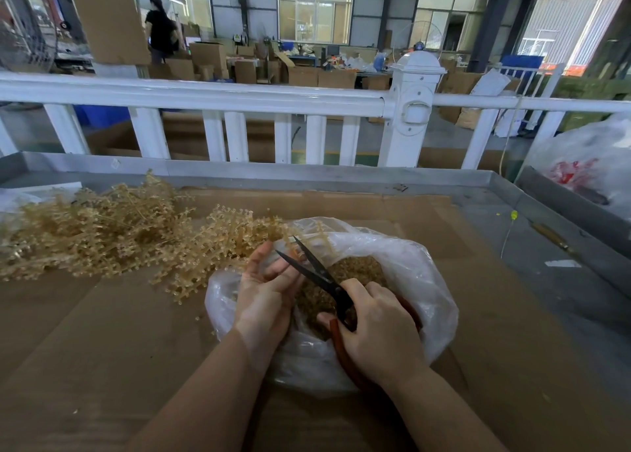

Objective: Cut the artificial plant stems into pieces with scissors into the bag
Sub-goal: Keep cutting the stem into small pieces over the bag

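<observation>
Two hands work over the clear plastic bag (403, 267) at ctr of view. Right hand (379, 328), coming in from 5 o'clock w/ back of hand up, has fingers curled through the red loop handles of the scissors (324, 277); thumb sits on the near handle. Black blades are spread apart, tips pointing to 11 o'clock, w/ a thin pale stem (316, 238) crossing betw. them. Left hand (264, 289), forearm from 7 o'clock, is tilted palm toward the blades, fingers bent and pinching that stem just beside the lower blade.

Bag lies open on the cardboard sheet (112, 332), mouth up, holding a heap of cut tan pieces (355, 270) under the blades. Pile of uncut tan artificial plant stems (102, 233) spreads from bag's rim out to 9–10 o'clock. White railing (211, 99) runs across at 12 o'clock. Another crumpled plastic bag (587, 168) sits at 2 o'clock.
</observation>
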`<state>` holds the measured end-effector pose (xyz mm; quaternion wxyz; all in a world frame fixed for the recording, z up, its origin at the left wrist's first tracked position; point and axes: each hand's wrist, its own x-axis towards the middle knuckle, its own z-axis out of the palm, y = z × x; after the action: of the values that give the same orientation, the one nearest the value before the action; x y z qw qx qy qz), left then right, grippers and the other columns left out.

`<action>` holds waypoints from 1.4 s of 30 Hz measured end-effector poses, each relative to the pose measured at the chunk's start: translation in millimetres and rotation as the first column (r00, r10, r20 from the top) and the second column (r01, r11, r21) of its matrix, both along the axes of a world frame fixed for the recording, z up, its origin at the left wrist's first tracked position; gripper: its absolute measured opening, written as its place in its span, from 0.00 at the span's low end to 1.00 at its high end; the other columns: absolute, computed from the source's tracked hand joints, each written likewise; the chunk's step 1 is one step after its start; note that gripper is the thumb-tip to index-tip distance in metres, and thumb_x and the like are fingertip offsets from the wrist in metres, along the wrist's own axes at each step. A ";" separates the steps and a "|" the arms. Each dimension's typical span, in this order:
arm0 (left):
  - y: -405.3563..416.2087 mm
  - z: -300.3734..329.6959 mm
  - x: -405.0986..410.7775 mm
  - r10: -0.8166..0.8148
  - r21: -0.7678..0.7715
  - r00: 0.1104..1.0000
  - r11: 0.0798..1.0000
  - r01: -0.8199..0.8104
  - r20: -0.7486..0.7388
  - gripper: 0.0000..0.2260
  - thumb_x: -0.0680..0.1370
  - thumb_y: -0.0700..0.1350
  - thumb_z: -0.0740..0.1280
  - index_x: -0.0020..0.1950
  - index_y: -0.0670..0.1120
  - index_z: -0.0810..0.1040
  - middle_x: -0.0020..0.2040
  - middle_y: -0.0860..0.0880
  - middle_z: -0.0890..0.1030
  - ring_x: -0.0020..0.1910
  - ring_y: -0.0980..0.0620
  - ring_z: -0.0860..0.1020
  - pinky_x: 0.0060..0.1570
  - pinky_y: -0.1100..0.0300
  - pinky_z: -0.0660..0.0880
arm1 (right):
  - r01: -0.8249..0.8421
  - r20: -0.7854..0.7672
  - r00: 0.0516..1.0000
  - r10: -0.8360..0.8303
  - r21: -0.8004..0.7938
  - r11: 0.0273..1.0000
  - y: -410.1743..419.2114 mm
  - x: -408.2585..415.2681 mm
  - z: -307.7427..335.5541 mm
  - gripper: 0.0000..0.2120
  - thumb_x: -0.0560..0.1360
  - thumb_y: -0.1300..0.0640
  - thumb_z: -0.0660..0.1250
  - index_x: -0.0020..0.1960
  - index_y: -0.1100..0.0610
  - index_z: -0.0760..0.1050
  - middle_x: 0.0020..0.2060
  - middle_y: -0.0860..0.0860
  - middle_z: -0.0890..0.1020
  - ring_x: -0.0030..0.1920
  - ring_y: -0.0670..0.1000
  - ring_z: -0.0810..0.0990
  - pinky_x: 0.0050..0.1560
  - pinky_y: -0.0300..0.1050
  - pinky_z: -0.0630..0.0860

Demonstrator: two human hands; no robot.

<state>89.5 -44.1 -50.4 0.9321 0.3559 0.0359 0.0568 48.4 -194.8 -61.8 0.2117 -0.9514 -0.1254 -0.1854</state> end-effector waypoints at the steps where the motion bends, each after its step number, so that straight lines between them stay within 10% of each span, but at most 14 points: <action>1: 0.6 0.0 0.3 0.002 -0.017 1.000 1.000 -0.002 -0.014 0.20 0.76 0.24 0.57 0.55 0.48 0.71 0.26 0.51 0.77 0.32 0.57 0.82 0.35 0.62 0.80 | 0.000 -0.003 1.000 0.000 -0.003 1.000 -0.1 -0.1 -0.4 0.23 0.73 0.34 0.59 0.62 0.46 0.70 0.49 0.45 0.76 0.51 0.46 0.74 0.50 0.39 0.74; 25: -1.3 5.5 -0.2 -0.023 0.036 0.993 0.999 0.028 -0.114 0.16 0.77 0.24 0.56 0.51 0.45 0.71 0.42 0.44 0.80 0.33 0.55 0.83 0.32 0.65 0.79 | -0.020 0.043 0.999 0.022 -0.062 0.998 0.1 6.0 1.2 0.21 0.72 0.32 0.55 0.53 0.46 0.71 0.37 0.44 0.75 0.36 0.42 0.68 0.36 0.33 0.64; 42: -1.9 4.3 -0.1 -0.013 0.066 0.993 0.998 0.020 -0.115 0.18 0.77 0.25 0.56 0.52 0.47 0.73 0.40 0.45 0.79 0.33 0.54 0.83 0.32 0.63 0.79 | 0.017 0.041 0.999 -0.012 -0.110 0.994 2.2 2.3 0.5 0.23 0.76 0.37 0.57 0.64 0.49 0.69 0.50 0.49 0.78 0.50 0.49 0.75 0.48 0.42 0.74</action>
<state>89.4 -46.0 -46.1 0.9165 0.3898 0.0845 0.0297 50.7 -192.6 -61.3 0.1548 -0.9586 -0.1327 -0.1987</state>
